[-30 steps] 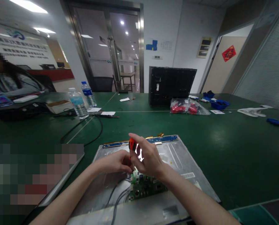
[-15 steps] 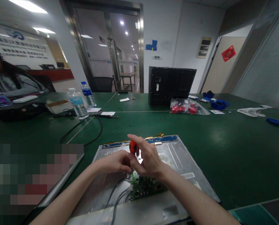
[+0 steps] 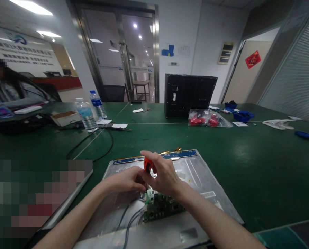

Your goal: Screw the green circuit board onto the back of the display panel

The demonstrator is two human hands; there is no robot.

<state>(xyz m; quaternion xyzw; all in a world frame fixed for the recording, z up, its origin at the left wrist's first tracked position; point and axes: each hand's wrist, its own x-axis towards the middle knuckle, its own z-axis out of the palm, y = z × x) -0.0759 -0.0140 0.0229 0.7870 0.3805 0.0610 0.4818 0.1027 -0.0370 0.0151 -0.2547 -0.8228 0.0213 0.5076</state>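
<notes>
Right index finger has dipped slightly over the screwdriver [image 3: 147,164].
Lower centre: right hand [image 3: 165,173] grips its orange handle; left hand [image 3: 125,178], grip unclear, is beside the circuit board [image 3: 162,208] on the metal panel [image 3: 210,180].

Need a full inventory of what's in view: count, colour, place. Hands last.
Screwdriver: 1, orange and black, in right hand
Circuit board: 1, green, on panel
Strip board: 1, blue, panel's far edge
Panel: 1, silver, on table
Leads: several, dark, beside circuit board
Cable: 1, black, table left
Bottles: 3, clear, far left
Box: 1, tan, far left
Housing: 1, black, far side
Bag: 1, clear with red contents, before housing
Containers: 2, blue, far right
Paper slips: several, white, scattered
Table: 1, green
Seated person: 1, grey top, far left
Lower left: pixelated, cannot tell
Left hand: 1, bare, beside screwdriver
Right hand: 1, bare, around screwdriver
</notes>
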